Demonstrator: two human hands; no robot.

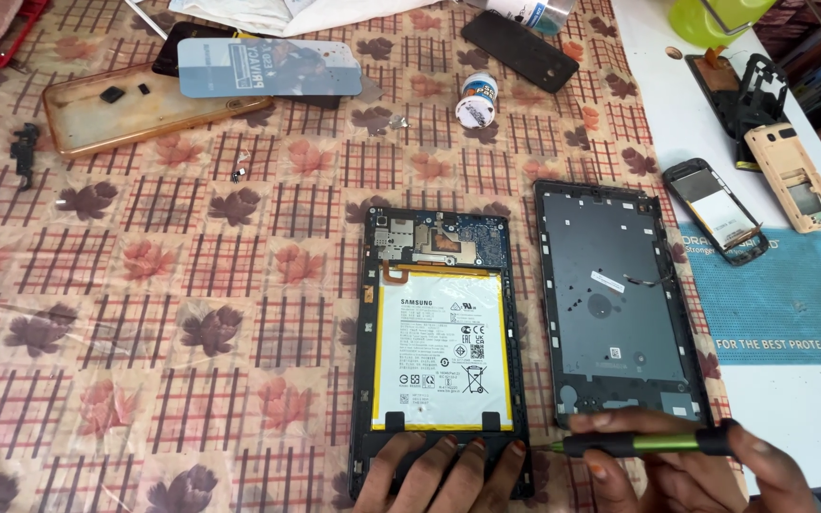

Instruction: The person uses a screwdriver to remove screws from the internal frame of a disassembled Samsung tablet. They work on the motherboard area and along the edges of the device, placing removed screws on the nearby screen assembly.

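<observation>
An opened tablet lies battery-up on the patterned table. The left hand presses spread fingers on its bottom edge. The right hand pinches a green screwdriver, tip at the lower right corner; steady downward pressure likely avoids slipping.

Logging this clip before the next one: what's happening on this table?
A person has an opened tablet lying flat on a leaf-patterned tablecloth, its battery and circuit board exposed. The left hand presses on the tablet's bottom edge. The right hand holds a green screwdriver, tip at the tablet's lower right corner. The removed back cover lies just right, with dismantled phones beyond.
</observation>
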